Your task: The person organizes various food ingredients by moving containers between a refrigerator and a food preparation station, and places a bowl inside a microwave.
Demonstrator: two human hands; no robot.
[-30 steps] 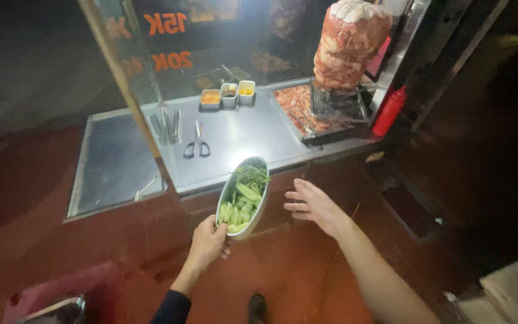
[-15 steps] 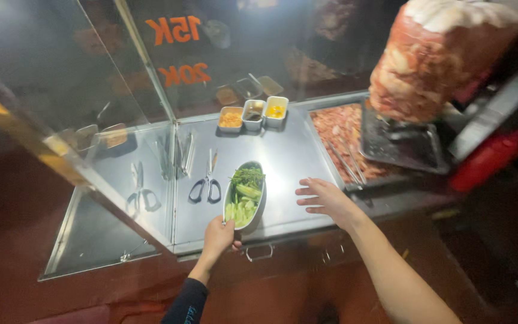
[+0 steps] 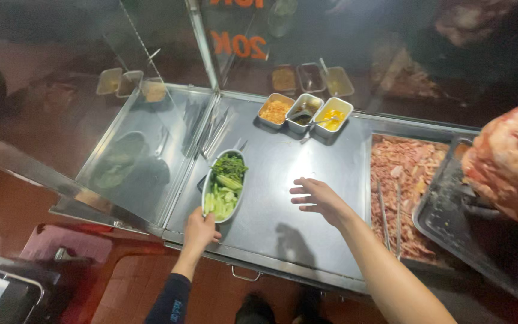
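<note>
1. Left hand (image 3: 201,226) at the near edge of the steel desk (image 3: 283,222); fingers closed on the near rim of an oval metal dish (image 3: 223,186).
2. The dish rests on the desk, left of centre, long axis running away from the person. Contents: sliced cucumber at the near end, dark leafy greens at the far end.
3. Right hand (image 3: 319,197) hovers just above the bare desk, right of the dish and apart from it; fingers spread, palm down, holding nothing. Its shadow falls on the steel nearer the person.
4. Right of that hand: a tray of chopped meat (image 3: 406,174) with tongs (image 3: 389,213) lying in it.
5. Far right: a large cone of stacked meat (image 3: 511,168) above a dark drip pan (image 3: 469,234).
6. Beyond the dish: long metal utensils (image 3: 214,127) lying on the desk beside a glass panel (image 3: 145,108).
7. Farthest back: three small square containers (image 3: 304,112) in a row, holding orange, dark and yellow contents; spoons stand in two.
</note>
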